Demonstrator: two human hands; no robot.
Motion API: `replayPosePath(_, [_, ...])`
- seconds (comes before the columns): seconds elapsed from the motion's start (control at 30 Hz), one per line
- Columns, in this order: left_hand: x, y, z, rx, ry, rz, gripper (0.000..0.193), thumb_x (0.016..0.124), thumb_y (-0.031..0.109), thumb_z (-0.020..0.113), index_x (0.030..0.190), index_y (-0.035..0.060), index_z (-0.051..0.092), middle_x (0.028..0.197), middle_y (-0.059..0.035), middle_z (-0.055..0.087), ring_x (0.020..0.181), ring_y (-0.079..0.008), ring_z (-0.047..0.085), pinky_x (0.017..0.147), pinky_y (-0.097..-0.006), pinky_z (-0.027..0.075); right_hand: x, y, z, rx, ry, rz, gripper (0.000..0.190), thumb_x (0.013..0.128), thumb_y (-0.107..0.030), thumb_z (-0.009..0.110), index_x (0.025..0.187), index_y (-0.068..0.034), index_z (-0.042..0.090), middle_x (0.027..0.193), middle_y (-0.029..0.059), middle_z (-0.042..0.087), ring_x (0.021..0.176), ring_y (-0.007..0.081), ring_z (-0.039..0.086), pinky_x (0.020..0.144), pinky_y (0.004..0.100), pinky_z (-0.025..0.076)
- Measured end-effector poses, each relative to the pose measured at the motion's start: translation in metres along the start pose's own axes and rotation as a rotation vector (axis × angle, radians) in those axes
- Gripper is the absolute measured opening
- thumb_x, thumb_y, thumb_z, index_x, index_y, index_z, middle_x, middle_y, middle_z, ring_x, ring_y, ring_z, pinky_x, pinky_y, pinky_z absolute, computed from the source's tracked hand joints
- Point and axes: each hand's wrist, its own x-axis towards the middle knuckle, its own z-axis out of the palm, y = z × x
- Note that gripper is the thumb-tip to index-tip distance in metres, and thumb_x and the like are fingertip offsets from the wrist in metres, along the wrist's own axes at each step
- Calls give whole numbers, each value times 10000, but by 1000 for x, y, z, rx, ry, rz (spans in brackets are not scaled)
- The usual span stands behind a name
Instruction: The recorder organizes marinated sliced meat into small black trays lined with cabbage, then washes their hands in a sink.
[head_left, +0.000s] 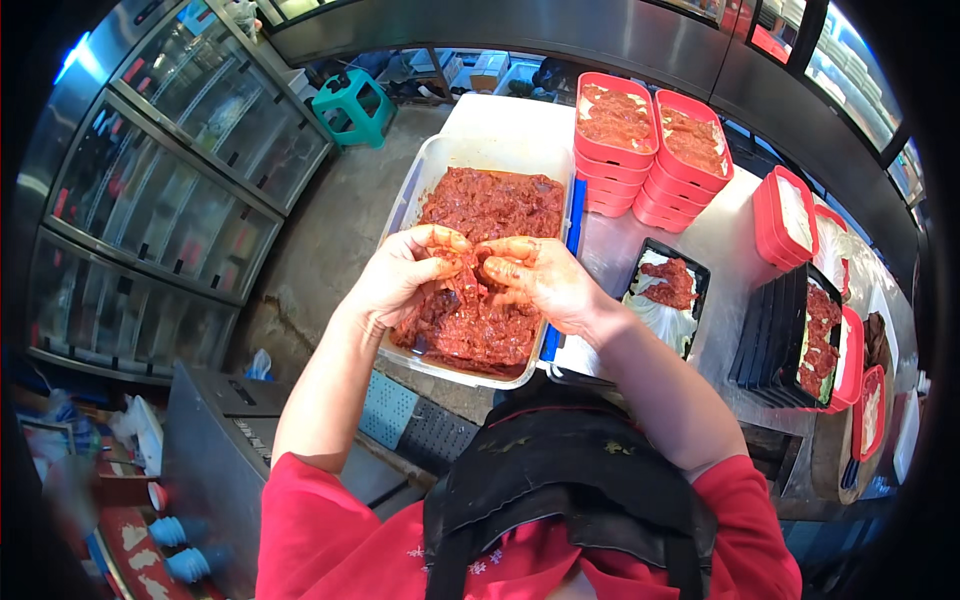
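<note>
A translucent plastic tub (403, 196) holds a mass of raw meat in red marinade (495, 195). Above it, my left hand (409, 270) pinches a piece of red marinated meat (469, 281) between thumb and fingers. My right hand (536, 277) grips the same meat from the other side, fingertips close to those of the left. Red sauce coats the fingers of both hands. To the right of the tub, a black tray (701, 277) carries pale leaves, perhaps cabbage (660, 319), with a heap of red meat (671, 283) on top.
Two stacks of red trays (611, 161) filled with meat stand at the back of the steel table (720, 244). Farther right are stacked black trays (757, 337) and more red trays (769, 217). A green stool (356, 101) and a glass-door refrigerator (165, 202) stand left.
</note>
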Motion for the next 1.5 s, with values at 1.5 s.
replayPosePath(1.5, [120, -207, 187, 138, 169, -68, 115, 831, -56, 544, 927, -7, 585, 818, -80, 615, 673, -158, 594, 598, -278, 507, -154, 26, -138, -1632, 913, -125, 179, 675, -230, 712, 755, -86, 643, 763, 71, 610, 877, 259, 546, 777, 411, 386])
